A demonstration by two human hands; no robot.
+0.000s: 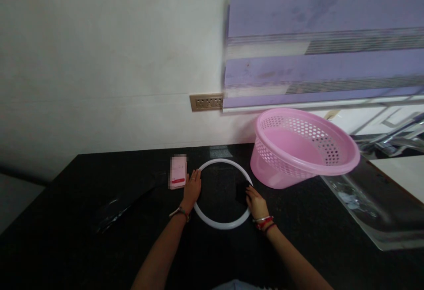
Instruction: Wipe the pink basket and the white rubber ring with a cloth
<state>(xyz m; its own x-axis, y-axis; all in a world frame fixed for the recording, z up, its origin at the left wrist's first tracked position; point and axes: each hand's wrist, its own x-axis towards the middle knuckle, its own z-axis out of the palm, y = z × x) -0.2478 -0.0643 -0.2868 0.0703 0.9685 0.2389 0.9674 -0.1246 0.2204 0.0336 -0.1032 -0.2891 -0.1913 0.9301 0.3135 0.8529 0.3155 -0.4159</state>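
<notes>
A white ring lies flat on the black countertop. At its left side my left hand rests over the rim with fingers stretched out and close together, covering part of it. My right hand is at the right side, fingers bent around a small black piece that looks like cloth and lies against the ring. Its exact shape is lost against the dark surface. Just beyond my left fingers is a phone with a lit pink screen, partly blurred out.
A pink perforated plastic basket stands behind my right hand, near the wall. Further right are a metal sink and a tap. A shiny black plastic item lies on the left. A socket panel is on the wall.
</notes>
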